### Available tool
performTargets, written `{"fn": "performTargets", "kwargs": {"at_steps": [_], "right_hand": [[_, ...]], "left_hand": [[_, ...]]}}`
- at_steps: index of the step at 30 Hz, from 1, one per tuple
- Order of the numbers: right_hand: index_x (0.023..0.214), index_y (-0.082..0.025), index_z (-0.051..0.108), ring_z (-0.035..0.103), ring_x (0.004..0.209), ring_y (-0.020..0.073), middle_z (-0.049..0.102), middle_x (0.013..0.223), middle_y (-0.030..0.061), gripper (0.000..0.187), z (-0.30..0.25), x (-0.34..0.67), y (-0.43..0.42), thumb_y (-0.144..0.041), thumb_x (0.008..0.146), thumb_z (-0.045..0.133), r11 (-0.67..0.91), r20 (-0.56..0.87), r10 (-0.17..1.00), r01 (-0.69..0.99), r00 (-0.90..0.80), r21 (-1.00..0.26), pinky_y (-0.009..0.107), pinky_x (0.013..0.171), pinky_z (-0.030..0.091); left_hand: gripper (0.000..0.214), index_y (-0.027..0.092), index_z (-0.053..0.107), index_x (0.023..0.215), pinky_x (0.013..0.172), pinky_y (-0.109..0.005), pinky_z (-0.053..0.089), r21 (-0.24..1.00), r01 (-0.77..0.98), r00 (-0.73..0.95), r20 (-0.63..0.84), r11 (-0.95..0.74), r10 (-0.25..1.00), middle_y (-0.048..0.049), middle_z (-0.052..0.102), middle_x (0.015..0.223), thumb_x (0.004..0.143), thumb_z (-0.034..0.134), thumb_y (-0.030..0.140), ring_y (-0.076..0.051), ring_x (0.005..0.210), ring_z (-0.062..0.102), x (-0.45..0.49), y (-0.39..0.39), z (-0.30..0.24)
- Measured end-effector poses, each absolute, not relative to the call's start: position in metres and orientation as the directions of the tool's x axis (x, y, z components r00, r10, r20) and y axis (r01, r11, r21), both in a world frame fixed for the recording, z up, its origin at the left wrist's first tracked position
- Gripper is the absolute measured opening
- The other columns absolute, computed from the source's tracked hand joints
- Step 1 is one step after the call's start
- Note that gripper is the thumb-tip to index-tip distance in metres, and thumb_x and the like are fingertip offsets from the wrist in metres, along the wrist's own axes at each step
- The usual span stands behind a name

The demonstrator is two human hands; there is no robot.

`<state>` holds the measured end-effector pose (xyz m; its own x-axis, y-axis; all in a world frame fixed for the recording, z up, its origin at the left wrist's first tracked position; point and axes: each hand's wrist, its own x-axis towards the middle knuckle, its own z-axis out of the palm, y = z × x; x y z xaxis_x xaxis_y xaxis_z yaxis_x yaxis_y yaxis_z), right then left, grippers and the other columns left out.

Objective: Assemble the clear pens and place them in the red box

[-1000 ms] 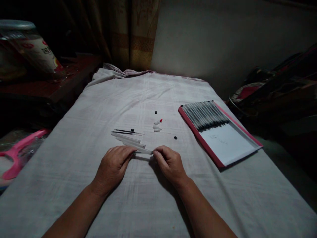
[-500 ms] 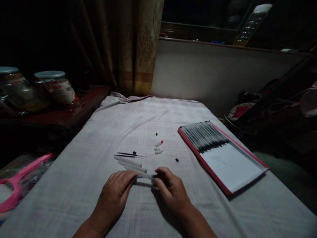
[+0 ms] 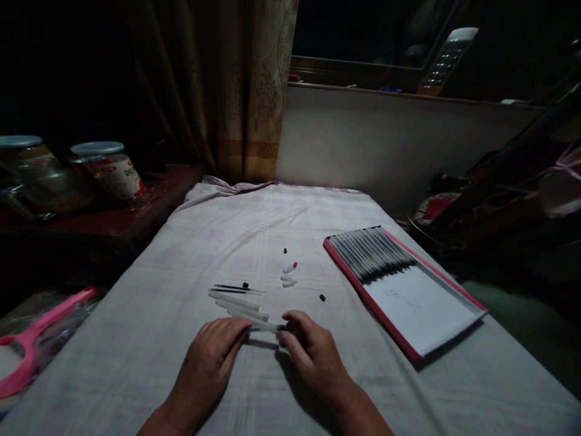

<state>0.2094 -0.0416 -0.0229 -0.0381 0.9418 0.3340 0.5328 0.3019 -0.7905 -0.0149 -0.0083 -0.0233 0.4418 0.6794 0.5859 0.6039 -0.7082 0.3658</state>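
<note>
A clear pen (image 3: 264,329) with a black end lies level between my two hands, just above the cloth. My left hand (image 3: 211,357) pinches its left end with closed fingers. At the black right end, my right hand (image 3: 315,351) has thumb and forefinger closed round it. Beyond the pen lie several clear pen barrels (image 3: 240,304) and thin dark refills (image 3: 231,289). Clear pen caps (image 3: 287,283), a red-tipped piece (image 3: 290,267) and small black plugs (image 3: 322,297) are scattered past my right hand.
A red-edged box (image 3: 372,303) on the right holds a row of black-tipped pens (image 3: 370,251). The pale checked cloth (image 3: 218,230) covers the table. Jars (image 3: 109,172) stand on a dark red side table at left, above a pink handle (image 3: 40,339).
The whole view has shifted slightly, so the scene sits a little lower. Both hands keep their hold on the pen, with hardly any movement.
</note>
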Motion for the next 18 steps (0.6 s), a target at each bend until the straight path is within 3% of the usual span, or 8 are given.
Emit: {"fn": "performTargets", "kwargs": {"at_steps": [5,10,18], "right_hand": [[0.090,-0.019,0.065,0.066,0.068,0.0141,0.070,0.077,0.0026,0.014,-0.024,0.209,-0.042,-0.022,0.090,0.051,0.317,0.347,0.936,0.563,-0.057,-0.763,0.022,0.064,0.048],[0.098,-0.019,0.065,0.066,0.069,0.0141,0.071,0.080,0.0032,0.016,-0.023,0.209,-0.042,-0.022,0.091,0.051,0.336,0.358,0.931,0.553,-0.072,-0.762,0.022,0.066,0.048],[0.065,-0.020,0.059,0.053,0.054,0.0123,0.058,0.059,0.0004,0.033,-0.014,0.210,-0.041,-0.029,0.094,0.046,0.302,0.303,0.947,0.623,-0.109,-0.721,0.023,0.055,0.038]], "left_hand": [[0.021,0.024,0.065,0.111,0.076,-0.031,0.056,0.380,0.611,0.442,0.564,-0.694,0.698,-0.0032,0.075,0.097,0.097,0.050,0.022,-0.018,0.086,0.071,-0.015,-0.008,-0.022],[0.020,0.024,0.065,0.110,0.076,-0.031,0.056,0.407,0.604,0.437,0.550,-0.685,0.712,-0.0034,0.075,0.096,0.097,0.050,0.024,-0.018,0.085,0.071,-0.015,-0.009,-0.022],[0.020,0.024,0.065,0.110,0.078,-0.034,0.056,0.414,0.592,0.465,0.525,-0.691,0.713,-0.0053,0.075,0.097,0.097,0.050,0.024,-0.020,0.088,0.070,-0.016,-0.009,-0.024]]}}
